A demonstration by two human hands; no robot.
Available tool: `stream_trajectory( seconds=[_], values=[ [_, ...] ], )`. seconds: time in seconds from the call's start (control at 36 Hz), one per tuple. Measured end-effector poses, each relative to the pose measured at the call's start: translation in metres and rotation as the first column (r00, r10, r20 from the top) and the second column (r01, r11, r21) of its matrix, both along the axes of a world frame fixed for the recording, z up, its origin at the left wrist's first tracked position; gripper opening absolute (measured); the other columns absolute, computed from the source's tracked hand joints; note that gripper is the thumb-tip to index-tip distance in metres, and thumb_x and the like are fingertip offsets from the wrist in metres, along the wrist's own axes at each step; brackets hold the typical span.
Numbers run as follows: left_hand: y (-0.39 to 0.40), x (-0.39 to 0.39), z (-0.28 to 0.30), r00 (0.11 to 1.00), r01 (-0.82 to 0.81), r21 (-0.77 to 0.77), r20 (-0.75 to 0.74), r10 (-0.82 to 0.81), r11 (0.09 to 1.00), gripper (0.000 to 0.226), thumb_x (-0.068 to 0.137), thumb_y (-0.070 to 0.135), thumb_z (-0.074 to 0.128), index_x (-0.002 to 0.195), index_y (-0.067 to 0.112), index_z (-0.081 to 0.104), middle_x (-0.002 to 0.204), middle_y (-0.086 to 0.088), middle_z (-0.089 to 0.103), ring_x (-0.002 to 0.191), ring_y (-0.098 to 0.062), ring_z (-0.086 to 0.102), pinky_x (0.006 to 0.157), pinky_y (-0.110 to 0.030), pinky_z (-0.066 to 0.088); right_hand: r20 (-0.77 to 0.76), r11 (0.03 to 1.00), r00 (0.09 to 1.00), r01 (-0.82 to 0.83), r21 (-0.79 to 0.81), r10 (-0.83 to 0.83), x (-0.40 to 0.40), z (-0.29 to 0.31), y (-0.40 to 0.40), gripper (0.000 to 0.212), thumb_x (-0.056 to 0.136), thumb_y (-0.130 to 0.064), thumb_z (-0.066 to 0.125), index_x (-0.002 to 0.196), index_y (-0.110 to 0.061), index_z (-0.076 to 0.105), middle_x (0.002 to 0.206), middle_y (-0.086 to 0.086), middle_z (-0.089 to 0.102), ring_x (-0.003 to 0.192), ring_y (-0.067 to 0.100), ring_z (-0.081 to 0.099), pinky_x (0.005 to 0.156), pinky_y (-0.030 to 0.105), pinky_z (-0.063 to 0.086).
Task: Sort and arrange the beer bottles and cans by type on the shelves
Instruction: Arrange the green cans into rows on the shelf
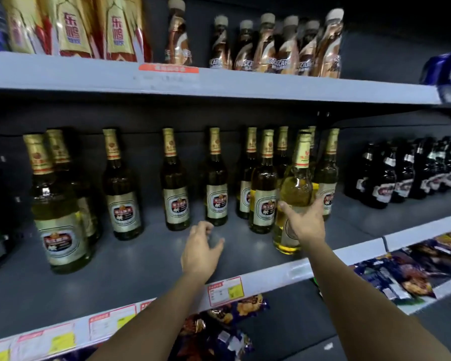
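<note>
Coffee drink bottles (274, 48) on upper shelf; snack packets (406, 272) below; price tags (225, 291).

This is a shop, seemingly a small supermarket's drinks aisle. Grey metal shelves (219, 82) run in tiers, their front edges carrying price tags (225, 291) in red, white and yellow. Identical beer bottles (176, 204) stand in rows, bottled coffee drinks (271, 48) fill the tier above, dark bottles (391, 178) stand to the right, and packaged snacks (401, 272) lie below.

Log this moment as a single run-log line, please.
right hand: grips clear beer bottle at shelf front | left hand: empty, over shelf | brown beer bottles: standing behind
</note>
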State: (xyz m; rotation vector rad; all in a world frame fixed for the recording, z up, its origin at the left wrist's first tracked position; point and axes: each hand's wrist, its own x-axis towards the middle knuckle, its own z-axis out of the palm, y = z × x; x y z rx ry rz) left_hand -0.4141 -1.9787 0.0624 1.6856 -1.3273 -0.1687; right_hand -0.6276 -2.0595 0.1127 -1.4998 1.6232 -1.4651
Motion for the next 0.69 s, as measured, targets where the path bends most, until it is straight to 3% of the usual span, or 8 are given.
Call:
stream_trajectory(
  seconds=[0.08, 0.19, 0.28, 0.39, 0.47, 0.58, 0.69],
  values=[
    [-0.007, -0.007, -0.002, 0.998, 0.062, 0.03, 0.01, -0.062, 0.998, 0.028, 0.086, 0.028, 0.069, 0.105, 0.027, 0.05, 0.101, 0.007, 0.05, 0.094, -0.013, 0.054, 0.078, -0.03, 0.047, -0.04, 0.996, 0.999, -0.01, 0.092, 0.014, 0.003, -0.007, -0.005, 0.095, 0.075, -0.048, 0.076, 0.148, -0.02, 0.021, 0.144, 0.01, 0.047, 0.128, 0.035, 0.047, 0.105, 0.047, 0.039],
    [-0.01, -0.012, -0.002, 0.995, 0.102, 0.05, 0.017, -0.103, 0.994, 0.033, 0.084, 0.027, 0.072, 0.11, 0.024, 0.052, 0.105, 0.007, 0.053, 0.094, -0.009, 0.052, 0.082, -0.029, 0.049, -0.109, 0.989, 0.985, 0.14, 0.042, -0.135, 0.014, -0.007, 0.006, 0.084, 0.069, -0.057, 0.078, 0.13, -0.016, 0.037, 0.13, 0.008, 0.056, 0.117, 0.035, 0.055, 0.092, 0.044, 0.044],
    [-0.012, -0.018, 0.001, 0.986, 0.166, 0.052, -0.006, -0.166, 0.985, 0.052, 0.08, 0.031, 0.077, 0.126, 0.02, 0.054, 0.117, 0.004, 0.057, 0.104, -0.009, 0.054, 0.092, -0.03, 0.048, -0.129, 0.987, 0.979, 0.161, 0.001, -0.16, 0.032, -0.005, 0.019, 0.081, 0.066, -0.058, 0.079, 0.121, -0.014, 0.039, 0.126, 0.009, 0.055, 0.116, 0.035, 0.055, 0.088, 0.043, 0.045],
    [-0.012, -0.021, 0.003, 0.965, 0.262, 0.116, -0.03, -0.26, 0.958, 0.086, 0.076, 0.037, 0.08, 0.147, 0.021, 0.035, 0.147, 0.0, 0.044, 0.134, -0.018, 0.041, 0.11, -0.033, 0.035, -0.141, 0.992, 0.983, 0.116, -0.046, -0.121, 0.071, 0.003, 0.03, 0.086, 0.064, -0.06, 0.078, 0.121, -0.011, 0.038, 0.127, 0.011, 0.053, 0.118, 0.034, 0.053, 0.088, 0.043, 0.045],
    [-0.009, -0.012, 0.002, 0.948, 0.289, 0.04, -0.155, -0.279, 0.957, 0.096, 0.072, 0.033, 0.083, 0.15, 0.027, 0.027, 0.145, 0.003, 0.044, 0.134, -0.017, 0.041, 0.105, -0.03, 0.036, -0.145, 0.997, 0.987, 0.053, -0.064, -0.062, 0.11, 0.01, 0.038, 0.088, 0.063, -0.061, 0.079, 0.123, -0.012, 0.038, 0.126, 0.009, 0.055, 0.118, 0.032, 0.054, 0.088, 0.041, 0.046],
    [0.0, 0.018, 0.003, 0.976, 0.091, -0.012, -0.196, -0.092, 0.996, 0.092, 0.075, 0.04, 0.076, 0.149, 0.025, 0.023, 0.143, 0.001, 0.041, 0.131, -0.02, 0.042, 0.104, -0.036, 0.04, -0.198, 0.998, 0.979, -0.049, -0.046, 0.039, 0.165, 0.012, 0.054, 0.086, 0.059, -0.064, 0.079, 0.117, -0.014, 0.038, 0.12, 0.006, 0.057, 0.113, 0.03, 0.057, 0.084, 0.039, 0.047],
    [0.018, 0.058, 0.01, 0.974, -0.187, 0.038, -0.125, 0.19, 0.982, 0.059, 0.093, 0.041, 0.046, 0.145, 0.017, 0.03, 0.136, -0.006, 0.04, 0.122, -0.024, 0.047, 0.097, -0.042, 0.044, -0.232, 0.987, 0.961, -0.157, -0.019, 0.149, 0.215, 0.007, 0.071, 0.083, 0.059, -0.065, 0.078, 0.113, -0.018, 0.037, 0.116, 0.003, 0.058, 0.111, 0.027, 0.058, 0.082, 0.036, 0.046]
  ],
)
